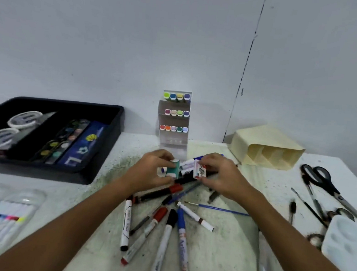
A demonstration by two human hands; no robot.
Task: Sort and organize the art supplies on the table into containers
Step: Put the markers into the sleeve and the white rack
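Both hands pinching small erasers above the marker pile

Just beyond the middle of the table, the left hand (151,171) pinches a teal-and-white eraser (173,169) between thumb and fingertips, holding it upright; the right hand (221,177) likewise pinches a white eraser with a printed sleeve (200,171), fingers curled round it. Between and under the two hands lie more markers, and nearer still a loose heap of whiteboard markers (163,230) fans out on the white table (255,175), with a thin blue paintbrush (221,209) to its right. Beyond the hands, against the wall, stands a clear tiered marker stand (175,113) with coloured caps. At far left sits a black tray (109,130) holding paint pans and tubs; at far right a cream organiser (266,146) lies tipped. Scissors (321,180) and a white palette (346,240) lie on the right, a clear pen case (2,217) near left
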